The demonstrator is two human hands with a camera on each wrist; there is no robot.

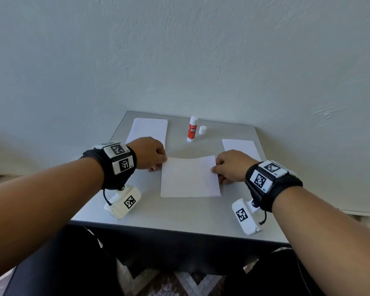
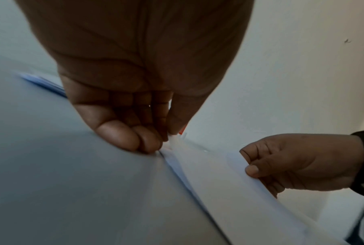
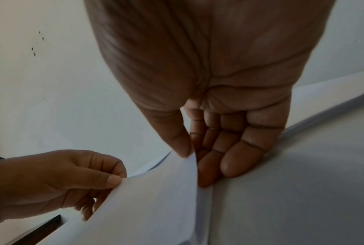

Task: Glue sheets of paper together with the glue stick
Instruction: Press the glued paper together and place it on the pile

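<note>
Both hands pinch one white sheet (image 1: 189,176) at its far corners – left hand (image 1: 150,152) w/ thumb and forefinger closed on the far-left corner, right hand (image 1: 231,165) pinching the right edge near the far corner. Remaining fingers (image 3: 237,159) of the right hand curl down against the grey table (image 1: 179,216). The sheet's far edge is lifted and bowed between the two pinches; its near edge lies on another sheet beneath. Beyond the fingertips, between the hands, stands the glue stick (image 1: 192,129) – uncapped, cap (image 1: 202,130) just beside it. Paper stack (image 1: 149,129) beyond the left knuckles; another stack (image 1: 240,146) beyond the right.
</note>
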